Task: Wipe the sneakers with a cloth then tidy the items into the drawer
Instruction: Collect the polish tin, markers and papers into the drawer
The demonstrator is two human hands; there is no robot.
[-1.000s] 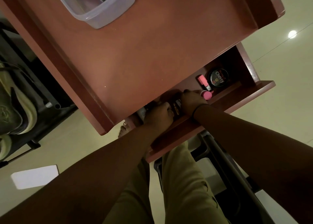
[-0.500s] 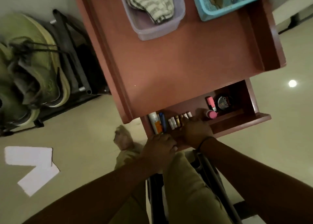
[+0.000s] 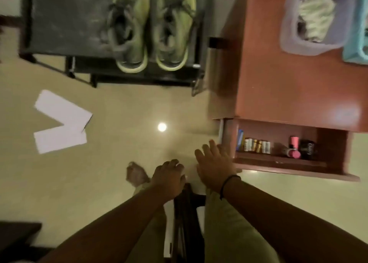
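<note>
A pair of green sneakers (image 3: 151,29) stands on a black rack (image 3: 65,24) at the top. The wooden drawer (image 3: 278,166) at right is open; inside lie a row of small bottles (image 3: 256,145), a pink tube (image 3: 294,148) and a black polish tin (image 3: 308,149). A striped cloth (image 3: 314,18) lies in a clear tub (image 3: 288,41) on the table. My right hand (image 3: 215,163) is spread flat with straight fingers just left of the drawer's corner, holding nothing. My left hand (image 3: 169,177) hangs loosely curled over my knee, empty.
The reddish-brown table (image 3: 298,83) fills the upper right, with a teal basket (image 3: 356,49) at its edge. White paper sheets (image 3: 61,121) lie on the beige floor at left. A dark chair frame (image 3: 185,213) sits between my legs, and my bare foot (image 3: 136,175) rests on the floor.
Both hands have come out of the drawer and drawn back left of it. My view has swung left, so the sneakers and rack are now in full sight.
</note>
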